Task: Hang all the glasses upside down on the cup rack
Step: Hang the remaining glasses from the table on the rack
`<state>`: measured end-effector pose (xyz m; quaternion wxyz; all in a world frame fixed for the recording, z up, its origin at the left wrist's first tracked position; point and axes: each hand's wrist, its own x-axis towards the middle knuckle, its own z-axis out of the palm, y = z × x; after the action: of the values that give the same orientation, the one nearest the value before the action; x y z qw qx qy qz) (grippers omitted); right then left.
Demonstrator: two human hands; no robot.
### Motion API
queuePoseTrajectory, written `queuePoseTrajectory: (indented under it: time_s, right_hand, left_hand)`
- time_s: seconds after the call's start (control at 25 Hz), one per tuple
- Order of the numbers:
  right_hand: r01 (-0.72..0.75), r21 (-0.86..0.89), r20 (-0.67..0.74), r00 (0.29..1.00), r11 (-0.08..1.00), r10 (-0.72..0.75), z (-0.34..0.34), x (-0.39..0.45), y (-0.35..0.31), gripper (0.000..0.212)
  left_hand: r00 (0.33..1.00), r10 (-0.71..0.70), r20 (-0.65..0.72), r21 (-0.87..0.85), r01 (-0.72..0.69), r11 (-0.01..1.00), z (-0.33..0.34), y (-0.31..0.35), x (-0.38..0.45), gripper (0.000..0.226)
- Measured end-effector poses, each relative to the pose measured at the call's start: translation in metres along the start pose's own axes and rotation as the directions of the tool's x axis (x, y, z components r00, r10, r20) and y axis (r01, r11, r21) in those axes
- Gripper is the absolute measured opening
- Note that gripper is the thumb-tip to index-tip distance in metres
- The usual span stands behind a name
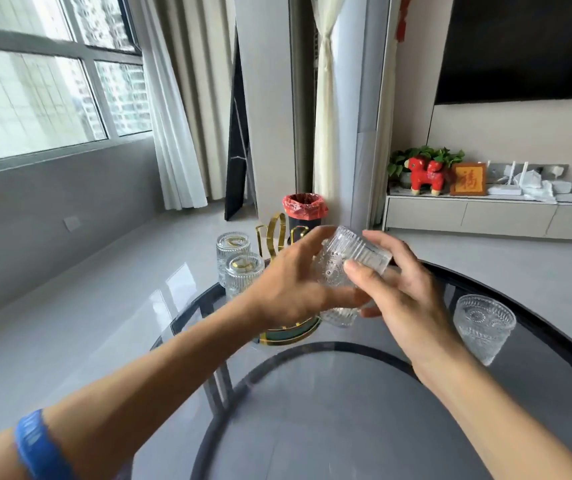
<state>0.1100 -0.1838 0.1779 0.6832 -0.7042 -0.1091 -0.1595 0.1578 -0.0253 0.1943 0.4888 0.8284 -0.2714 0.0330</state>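
Note:
A gold cup rack with a round green base stands on the glass table. Two ribbed glasses hang upside down on its left arms, one farther back and one nearer. Both hands hold a clear ribbed glass tilted, bottom up, over the rack's right side: my left hand grips it from the left, my right hand from the right. Another glass shows partly below the hands; whether it hangs or stands is hidden. An upright glass stands on the table to the right.
A bin with a red liner stands on the floor behind the rack. The table's dark rim curves around the right. A low cabinet with ornaments runs along the far right wall.

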Motion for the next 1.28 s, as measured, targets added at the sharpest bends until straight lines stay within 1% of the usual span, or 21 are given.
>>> queuePoseTrajectory:
  time_s: [0.04, 0.12, 0.16, 0.2, 0.24, 0.28, 0.32, 0.36, 0.4, 0.44, 0.48, 0.56, 0.6, 0.68, 0.76, 0.8, 0.88, 0.92, 1.08, 1.2, 1.28]
  right_hand:
    - [0.014, 0.01, 0.024, 1.0, 1.0, -0.014, 0.009, 0.011, -0.003, 0.036]
    - [-0.034, 0.059, 0.04, 0.999, 0.998, 0.031, 0.03, 0.039, -0.007, 0.028]
    - [-0.057, 0.027, 0.035, 0.998, 0.998, 0.056, 0.042, 0.054, -0.005, 0.024]
    - [-0.052, -0.09, 0.039, 0.998, 0.995, 0.055, 0.053, 0.07, -0.003, 0.024]
    - [-0.004, -0.285, 0.08, 0.996, 0.958, 0.029, 0.062, 0.086, 0.001, 0.029]
    - [0.079, -0.513, 0.163, 0.987, 0.855, 0.006, 0.072, 0.1, 0.008, 0.036]
    - [0.175, -0.68, 0.259, 0.966, 0.712, 0.01, 0.081, 0.112, 0.015, 0.043]
    - [0.248, -0.765, 0.339, 0.94, 0.595, 0.043, 0.089, 0.122, 0.023, 0.047]
    - [0.293, -0.799, 0.39, 0.917, 0.525, 0.081, 0.096, 0.129, 0.03, 0.049]
    - [0.313, -0.813, 0.406, 0.909, 0.492, 0.092, 0.1, 0.134, 0.036, 0.049]
    - [0.319, -0.817, 0.398, 0.915, 0.48, 0.07, 0.101, 0.139, 0.04, 0.047]
    - [0.34, -0.827, 0.378, 0.926, 0.447, -0.006, 0.099, 0.146, 0.047, 0.041]
    - [0.361, -0.833, 0.385, 0.923, 0.419, -0.03, 0.098, 0.148, 0.048, 0.039]
    - [0.391, -0.832, 0.402, 0.914, 0.394, -0.059, 0.1, 0.15, 0.052, 0.031]
    - [0.402, -0.823, 0.393, 0.913, 0.402, -0.109, 0.104, 0.151, 0.056, 0.024]
    - [0.407, -0.822, 0.387, 0.912, 0.399, -0.135, 0.106, 0.152, 0.057, 0.021]
    - [0.416, -0.821, 0.383, 0.909, 0.392, -0.162, 0.107, 0.154, 0.057, 0.015]
    - [0.421, -0.82, 0.385, 0.907, 0.388, -0.17, 0.107, 0.154, 0.057, 0.013]
    - [0.429, -0.817, 0.394, 0.903, 0.384, -0.172, 0.103, 0.152, 0.059, 0.016]
    - [0.441, -0.807, 0.412, 0.897, 0.393, -0.159, 0.101, 0.155, 0.058, 0.018]
    - [0.44, -0.802, 0.417, 0.897, 0.403, -0.151, 0.101, 0.156, 0.057, 0.017]
  left_hand:
    - [0.999, 0.002, -0.049, -0.06, -0.005, 0.998, -0.013, -0.002, 0.002, 0.09]
    - [0.985, 0.007, -0.174, -0.238, -0.049, 0.97, -0.043, -0.016, 0.003, 0.073]
    - [0.971, -0.007, -0.241, -0.321, -0.072, 0.944, -0.056, -0.024, 0.004, 0.068]
    - [0.95, -0.033, -0.312, -0.374, -0.091, 0.923, -0.07, -0.031, 0.005, 0.067]
    - [0.925, -0.057, -0.376, -0.407, -0.11, 0.907, -0.081, -0.039, 0.007, 0.067]
    - [0.899, -0.083, -0.429, -0.44, -0.128, 0.889, -0.091, -0.049, 0.009, 0.067]
    - [0.874, -0.113, -0.472, -0.471, -0.142, 0.871, -0.1, -0.059, 0.013, 0.067]
    - [0.852, -0.145, -0.503, -0.5, -0.15, 0.853, -0.11, -0.068, 0.017, 0.067]
    - [0.831, -0.183, -0.526, -0.53, -0.151, 0.835, -0.118, -0.079, 0.022, 0.067]
    - [0.811, -0.22, -0.542, -0.556, -0.149, 0.818, -0.125, -0.088, 0.029, 0.067]
    - [0.793, -0.253, -0.554, -0.578, -0.147, 0.803, -0.13, -0.097, 0.036, 0.066]
    - [0.758, -0.304, -0.578, -0.605, -0.147, 0.783, -0.137, -0.108, 0.053, 0.063]
    - [0.742, -0.317, -0.591, -0.597, -0.137, 0.791, -0.139, -0.111, 0.062, 0.063]
    - [0.717, -0.307, -0.626, -0.503, -0.07, 0.861, -0.141, -0.114, 0.082, 0.068]
    - [0.722, -0.283, -0.632, -0.354, 0.056, 0.933, -0.141, -0.115, 0.102, 0.074]
    - [0.732, -0.292, -0.616, -0.288, 0.136, 0.948, -0.14, -0.116, 0.111, 0.078]
    - [0.748, -0.325, -0.579, -0.181, 0.271, 0.946, -0.135, -0.121, 0.125, 0.082]
    - [0.753, -0.334, -0.567, -0.138, 0.313, 0.94, -0.132, -0.125, 0.129, 0.083]
    - [0.796, -0.315, -0.517, 0.047, 0.394, 0.918, -0.12, -0.141, 0.139, 0.078]
    - [0.785, -0.369, -0.498, 0.075, 0.463, 0.883, -0.119, -0.152, 0.145, 0.07]
    - [0.781, -0.384, -0.492, 0.153, 0.512, 0.845, -0.117, -0.154, 0.148, 0.07]
